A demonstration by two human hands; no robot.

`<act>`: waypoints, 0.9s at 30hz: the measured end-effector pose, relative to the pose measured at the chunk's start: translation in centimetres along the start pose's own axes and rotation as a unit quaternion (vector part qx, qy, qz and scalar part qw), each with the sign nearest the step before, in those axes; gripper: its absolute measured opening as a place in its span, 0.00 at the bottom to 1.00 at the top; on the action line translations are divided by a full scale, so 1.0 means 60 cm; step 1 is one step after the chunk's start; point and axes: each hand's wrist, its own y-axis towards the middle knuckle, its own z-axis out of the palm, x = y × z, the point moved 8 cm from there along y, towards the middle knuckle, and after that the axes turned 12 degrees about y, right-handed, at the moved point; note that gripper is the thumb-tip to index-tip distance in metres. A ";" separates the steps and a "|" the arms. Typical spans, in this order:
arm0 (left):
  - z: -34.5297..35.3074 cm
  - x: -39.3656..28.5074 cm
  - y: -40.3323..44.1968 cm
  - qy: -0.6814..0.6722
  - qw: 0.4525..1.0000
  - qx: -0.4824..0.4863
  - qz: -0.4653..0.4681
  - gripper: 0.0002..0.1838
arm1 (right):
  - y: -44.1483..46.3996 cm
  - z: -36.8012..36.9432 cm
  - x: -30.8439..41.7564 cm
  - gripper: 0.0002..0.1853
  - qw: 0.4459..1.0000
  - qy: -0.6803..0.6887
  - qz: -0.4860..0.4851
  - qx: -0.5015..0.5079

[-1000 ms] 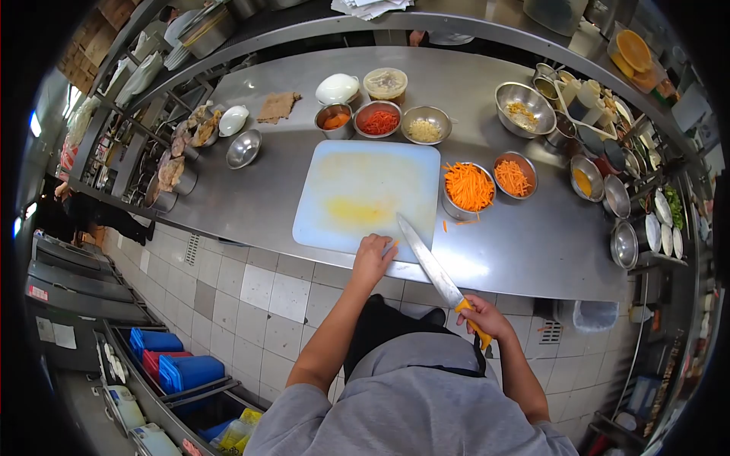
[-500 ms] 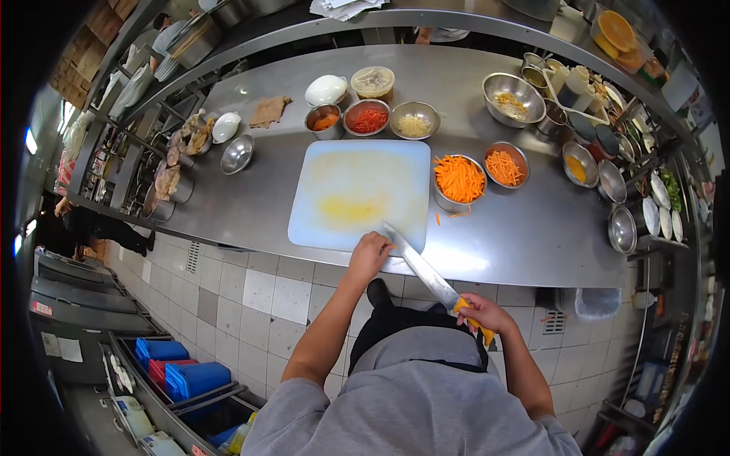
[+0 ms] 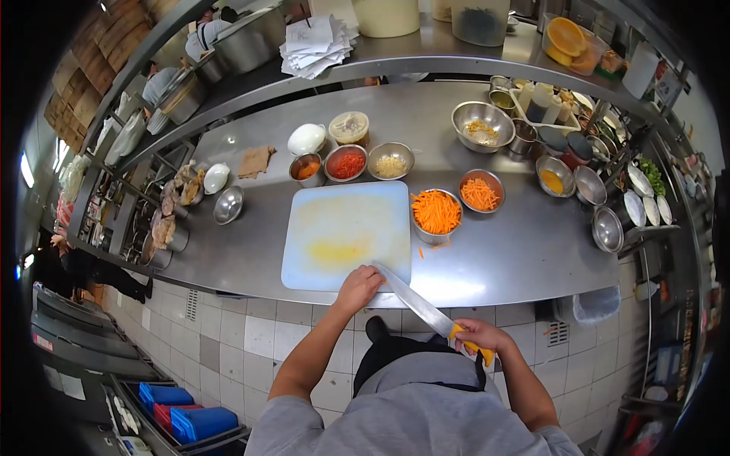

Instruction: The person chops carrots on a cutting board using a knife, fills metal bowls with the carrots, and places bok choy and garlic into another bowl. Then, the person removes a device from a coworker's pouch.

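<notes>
While the right grip (image 3: 477, 335) is closed round the yellow handle of the knife (image 3: 414, 302), the left grip (image 3: 359, 288) bends its fingers at the blade near the tip, over the near edge of the board (image 3: 350, 220); whether they pinch the steel or only touch it, I cannot tell. The knife slants from the waist up to the board, its long, tapering blade dulled by smears. Cutting seems well along: carrot (image 3: 436, 210) lies in thin, straight shreds, heaped above the rim of a deep steel bowl (image 3: 433, 238), with a lower mound in another bowl (image 3: 499, 185) beside it. How much is left to cut, the view does not tell. The board is a pale, round-cornered slab with a blurred yellow stain. Beyond it, on the smooth steel desk (image 3: 525, 258), bowls hold glossy red strips (image 3: 349, 165) and pale chopped bits (image 3: 391, 166); farther left lies a rough brown cloth (image 3: 255, 161).
</notes>
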 end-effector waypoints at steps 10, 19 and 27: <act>-0.016 -0.038 0.218 0.063 0.992 -0.017 0.107 0.06 | -0.072 -0.042 0.095 0.23 0.982 0.011 -0.124 -0.145; -0.016 0.026 0.238 -0.078 0.983 -0.105 -0.126 0.06 | -0.165 -0.057 0.134 0.21 0.933 0.021 -0.215 -0.289; 0.057 0.046 -0.018 -0.101 0.934 0.074 -0.334 0.06 | -0.224 -0.069 -0.006 0.21 0.946 0.074 -0.172 -0.263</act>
